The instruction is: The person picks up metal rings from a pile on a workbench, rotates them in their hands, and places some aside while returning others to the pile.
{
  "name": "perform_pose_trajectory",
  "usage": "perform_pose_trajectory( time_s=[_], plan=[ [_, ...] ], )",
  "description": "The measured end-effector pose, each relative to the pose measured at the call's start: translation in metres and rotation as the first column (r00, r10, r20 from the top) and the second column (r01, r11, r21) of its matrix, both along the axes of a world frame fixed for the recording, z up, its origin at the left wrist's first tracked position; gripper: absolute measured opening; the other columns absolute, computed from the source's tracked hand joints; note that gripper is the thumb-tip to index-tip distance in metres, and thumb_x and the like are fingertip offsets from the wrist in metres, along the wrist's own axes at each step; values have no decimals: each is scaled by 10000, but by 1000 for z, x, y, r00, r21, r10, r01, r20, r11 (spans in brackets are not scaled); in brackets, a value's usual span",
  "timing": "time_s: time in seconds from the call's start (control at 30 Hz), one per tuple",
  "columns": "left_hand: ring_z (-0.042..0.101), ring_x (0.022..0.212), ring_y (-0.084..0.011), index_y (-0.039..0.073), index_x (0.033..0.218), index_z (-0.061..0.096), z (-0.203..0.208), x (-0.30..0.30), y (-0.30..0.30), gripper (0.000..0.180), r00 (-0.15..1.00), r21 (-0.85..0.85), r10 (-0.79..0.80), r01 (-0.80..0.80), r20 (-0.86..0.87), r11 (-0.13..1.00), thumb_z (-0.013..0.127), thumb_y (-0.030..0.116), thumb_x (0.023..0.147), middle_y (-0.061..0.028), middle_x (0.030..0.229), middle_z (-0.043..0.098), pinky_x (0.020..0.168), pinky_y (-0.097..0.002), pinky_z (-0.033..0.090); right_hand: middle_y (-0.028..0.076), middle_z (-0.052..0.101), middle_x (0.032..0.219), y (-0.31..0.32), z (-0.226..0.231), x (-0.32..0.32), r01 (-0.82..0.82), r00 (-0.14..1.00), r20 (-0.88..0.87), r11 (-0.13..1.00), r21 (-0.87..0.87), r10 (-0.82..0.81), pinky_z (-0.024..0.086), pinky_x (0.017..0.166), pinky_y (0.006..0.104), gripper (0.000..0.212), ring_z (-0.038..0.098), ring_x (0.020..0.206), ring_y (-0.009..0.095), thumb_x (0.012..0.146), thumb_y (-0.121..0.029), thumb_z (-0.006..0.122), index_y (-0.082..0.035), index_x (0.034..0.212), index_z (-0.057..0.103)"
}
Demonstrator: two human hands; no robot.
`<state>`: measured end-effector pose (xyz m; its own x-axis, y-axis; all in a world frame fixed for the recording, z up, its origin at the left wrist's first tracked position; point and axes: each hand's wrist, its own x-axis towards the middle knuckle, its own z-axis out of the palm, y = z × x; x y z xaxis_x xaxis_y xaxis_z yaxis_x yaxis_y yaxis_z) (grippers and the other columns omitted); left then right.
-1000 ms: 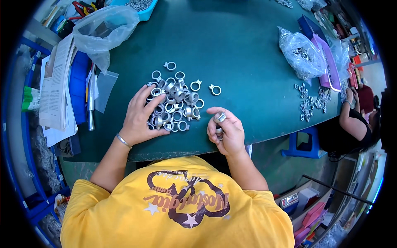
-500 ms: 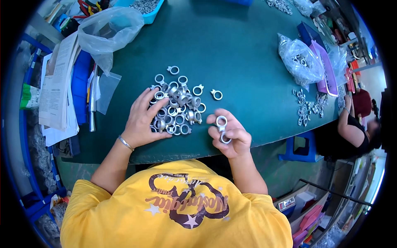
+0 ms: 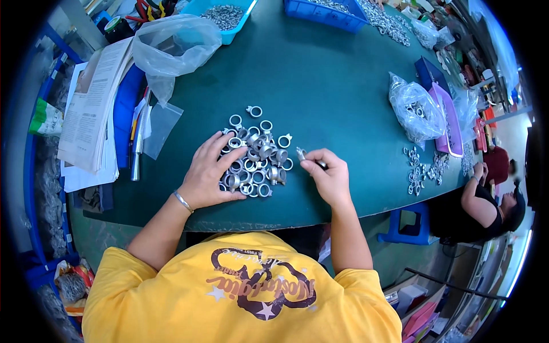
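A pile of small silver metal rings (image 3: 265,151), several with a short lug on one side, lies on the green tabletop in front of me. My left hand (image 3: 209,171) rests against its left side, fingers spread and curved around the edge, thumb along the near side. To the right of the pile, my right hand (image 3: 330,180) is closed in a pinch. A lugged metal ring (image 3: 301,153) shows at its fingertips. Dark metal, seemingly part of another ring, shows between the fingers; the rest is hidden.
At the far left stand a turquoise tray (image 3: 231,34) of small parts, a clear plastic bag (image 3: 174,48) and papers (image 3: 94,108). A blue crate (image 3: 326,14) sits at the far edge. On the right are a bagged batch (image 3: 417,111), a purple tray (image 3: 446,120) and a seated person (image 3: 480,200).
My right hand has turned over, hiding most of the two rings it showed. The loose ring right of the pile no longer lies apart there. The whole view has shifted slightly.
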<state>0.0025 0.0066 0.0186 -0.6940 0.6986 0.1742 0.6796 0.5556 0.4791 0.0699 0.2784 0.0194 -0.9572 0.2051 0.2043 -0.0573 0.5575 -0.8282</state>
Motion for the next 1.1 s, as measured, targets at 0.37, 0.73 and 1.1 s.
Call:
perform_pose_trajectory(
  time_s=[0.37, 0.73, 1.1],
  plan=[
    [287, 1340, -381, 204, 1339, 453, 0, 1, 0, 957, 1000, 8, 4, -4, -6, 1000, 894, 329, 498, -143, 1438, 323, 1077, -478, 281, 22, 639, 753, -14, 14, 35, -6, 990, 88, 664, -748, 108, 395, 497, 168, 129, 536, 611, 44, 828, -72, 702, -16, 933, 652],
    [280, 1340, -376, 240, 1327, 474, -1, 0, 0, 897, 1000, 3, 17, -17, 22, 1000, 874, 375, 535, -147, 1429, 328, 1078, -486, 274, 57, 651, 749, -19, 22, 40, 26, 975, 179, 725, -689, 135, 380, 455, 157, 170, 551, 588, 47, 899, -12, 538, 21, 1024, 648],
    [289, 1336, -377, 240, 1325, 476, -2, 1, 0, 899, 1000, 8, 21, -21, 14, 1000, 876, 375, 531, -146, 1428, 335, 1077, -487, 275, 51, 645, 738, -27, 15, 38, -61, 998, -27, 942, -330, 55, 458, 555, 218, 166, 581, 609, 102, 833, 22, 595, -10, 975, 675]
  ],
)
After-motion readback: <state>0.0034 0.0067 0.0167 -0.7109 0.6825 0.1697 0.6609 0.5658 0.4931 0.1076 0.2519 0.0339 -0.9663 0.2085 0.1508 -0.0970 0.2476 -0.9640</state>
